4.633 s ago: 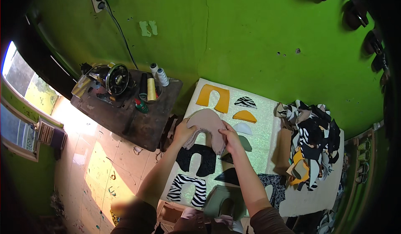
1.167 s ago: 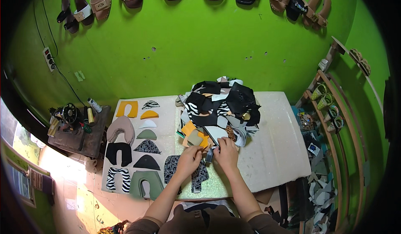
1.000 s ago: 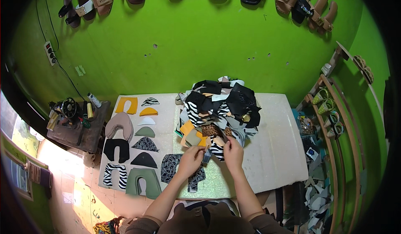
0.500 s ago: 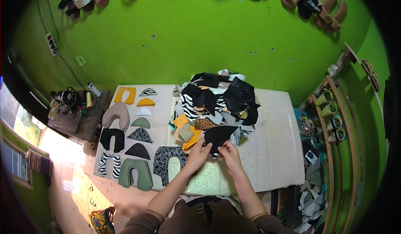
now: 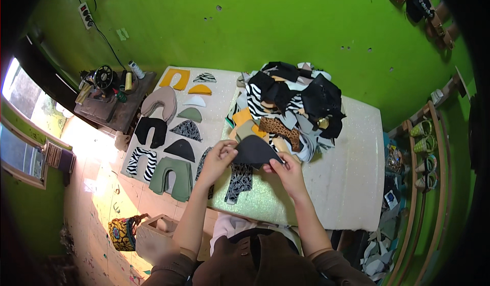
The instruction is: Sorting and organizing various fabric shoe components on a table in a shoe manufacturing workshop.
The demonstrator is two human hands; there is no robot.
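Note:
A black half-round piece of material (image 5: 253,151) is held up between my two hands above the table. My left hand (image 5: 219,159) pinches its left end. On its right end, my right hand (image 5: 287,171) grips with thumb and fingers. Partly hidden beneath it lies a black-and-grey patterned U-shaped piece (image 5: 238,184). Just beyond my hands rises a heap of scraps (image 5: 280,127) in black, zebra, leopard, orange and grey. To the left are half-round pieces, among them a black one (image 5: 180,150) and a patterned one (image 5: 187,130).
U-shaped pieces, including a green stack (image 5: 172,177) and a zebra one (image 5: 141,163), line the table's (image 5: 352,184) left side. A sewing machine (image 5: 103,76) stands at far left. Sandals hang on a wooden rack (image 5: 414,127) at right, above scraps (image 5: 380,250). A patterned bag (image 5: 121,233) sits on the floor.
The black piece has been turned so its curved edge faces away, and my hands have spread to its two ends. The view has shifted, so the table appears higher.

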